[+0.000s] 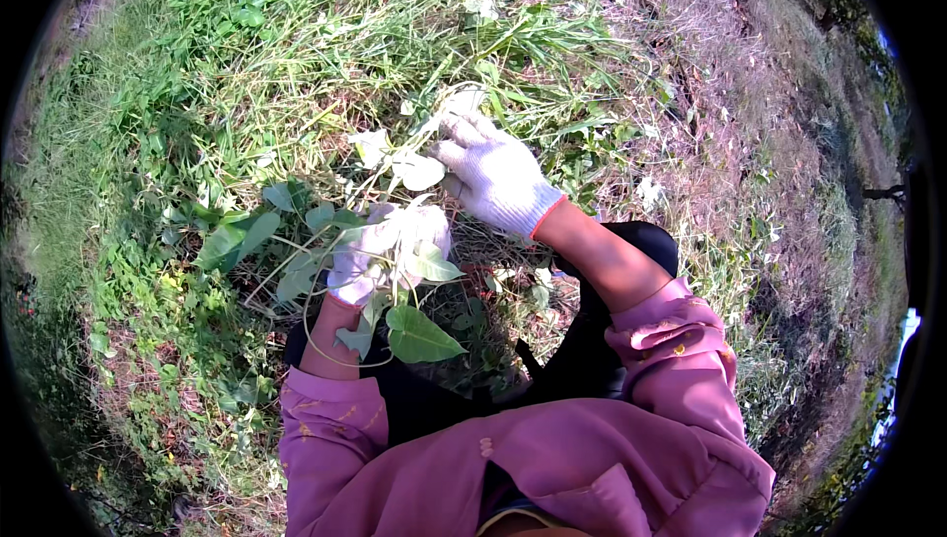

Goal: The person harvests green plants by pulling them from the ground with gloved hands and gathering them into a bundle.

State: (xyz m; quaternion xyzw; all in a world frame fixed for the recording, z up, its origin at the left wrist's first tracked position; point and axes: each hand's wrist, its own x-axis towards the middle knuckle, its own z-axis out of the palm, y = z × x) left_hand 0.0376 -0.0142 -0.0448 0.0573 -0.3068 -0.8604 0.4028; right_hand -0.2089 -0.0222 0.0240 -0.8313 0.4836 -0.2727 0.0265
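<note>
Both hands wear white knit work gloves with red-edged cuffs. My left hand [385,245] is closed around a bunch of leafy vine stems, and the foliage covers most of its fingers. A broad heart-shaped leaf [422,335] hangs below it, and a thin looping stem [309,330] curls beside the wrist. Further up and to the right, my right hand [488,167] has its fingers bent around the upper stems of the vine [418,171]. Pale leaves stick out to the left of those fingers. The exact grip of the fingertips is partly hidden by leaves and glare.
Long cut-looking grass [318,78] lies beyond my hands. Low green leafy plants [155,300] spread on the left, and dry brown grass [710,56] covers the right side. My dark-clothed knee [640,241] is close under the right forearm.
</note>
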